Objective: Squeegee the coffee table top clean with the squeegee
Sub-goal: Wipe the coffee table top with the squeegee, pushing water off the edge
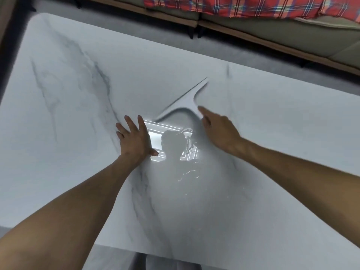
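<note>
A pale grey squeegee [187, 102] lies on the white marble coffee table top [78, 133], its blade running diagonally from lower left to upper right. My right hand [218, 129] grips its handle, with the index finger stretched along the handle toward the blade. My left hand [134, 137] rests flat on the table, fingers spread, left of the squeegee. Thin streaks of water [189, 173] glint on the table below the hands, beside a bright window reflection.
A sofa [272, 32] with a red plaid blanket [233, 4] runs along the far side of the table. Grey floor shows between them. The table's near edge [175, 193] is close to my body.
</note>
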Action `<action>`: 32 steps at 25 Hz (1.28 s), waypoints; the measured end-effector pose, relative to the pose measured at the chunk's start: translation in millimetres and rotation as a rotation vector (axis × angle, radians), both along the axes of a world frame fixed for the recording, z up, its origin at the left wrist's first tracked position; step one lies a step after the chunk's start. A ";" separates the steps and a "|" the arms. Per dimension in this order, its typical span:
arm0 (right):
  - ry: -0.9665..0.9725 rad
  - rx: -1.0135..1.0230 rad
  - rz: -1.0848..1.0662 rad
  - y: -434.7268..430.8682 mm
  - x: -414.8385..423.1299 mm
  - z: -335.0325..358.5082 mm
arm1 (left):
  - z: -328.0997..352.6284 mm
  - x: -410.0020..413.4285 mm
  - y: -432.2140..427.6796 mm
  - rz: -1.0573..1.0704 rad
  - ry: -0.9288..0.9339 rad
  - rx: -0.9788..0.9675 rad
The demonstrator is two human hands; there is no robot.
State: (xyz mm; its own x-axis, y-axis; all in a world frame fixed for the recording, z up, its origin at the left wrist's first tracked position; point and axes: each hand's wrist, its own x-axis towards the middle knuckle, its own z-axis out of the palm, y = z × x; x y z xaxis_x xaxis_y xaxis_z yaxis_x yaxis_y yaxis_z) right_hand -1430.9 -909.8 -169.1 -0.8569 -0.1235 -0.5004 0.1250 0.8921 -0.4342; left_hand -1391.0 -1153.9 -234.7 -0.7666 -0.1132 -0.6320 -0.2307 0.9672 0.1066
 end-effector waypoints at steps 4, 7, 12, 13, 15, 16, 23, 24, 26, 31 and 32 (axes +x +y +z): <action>-0.058 0.128 0.231 56.1 59.5 5.6 | 4.1 2.3 -0.2 -0.006 0.000 0.009; -0.075 0.266 0.205 115.6 75.1 19.7 | 10.4 6.9 1.4 0.011 0.006 0.028; -0.085 0.365 0.143 158.6 53.2 52.5 | 14.1 29.5 25.7 -0.009 0.097 0.032; -0.025 0.323 0.101 153.3 34.1 54.0 | 12.0 32.3 32.0 0.003 0.102 0.027; 0.100 0.216 0.005 134.2 -14.4 46.6 | 3.9 33.4 40.0 0.021 0.098 0.005; 0.129 0.169 -0.060 123.9 -39.9 38.3 | -0.4 31.8 41.6 0.017 0.088 -0.011; -0.028 0.008 -0.454 80.7 -73.3 1.2 | -11.4 29.4 39.5 -0.026 0.050 -0.070; -0.009 0.040 -0.399 80.2 -57.7 1.8 | -11.0 29.6 39.5 -0.025 0.047 -0.067; -0.027 0.040 -0.351 84.8 -19.3 5.7 | -10.2 29.9 37.7 -0.022 0.038 -0.057; -0.168 0.077 -0.210 94.8 87.2 32.8 | 2.0 30.1 37.4 -0.022 -0.006 -0.036; -0.206 0.093 -0.183 95.9 101.0 39.3 | 7.6 29.9 37.0 -0.015 -0.023 -0.025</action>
State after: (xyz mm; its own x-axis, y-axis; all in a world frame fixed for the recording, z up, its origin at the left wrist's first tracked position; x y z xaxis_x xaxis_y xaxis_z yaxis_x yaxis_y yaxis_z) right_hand -1329.8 -813.9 -129.7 -0.7399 0.0786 -0.6681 0.3649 0.8812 -0.3005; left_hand -1361.1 -1116.9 -227.0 -0.7537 -0.1183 -0.6465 -0.2186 0.9728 0.0768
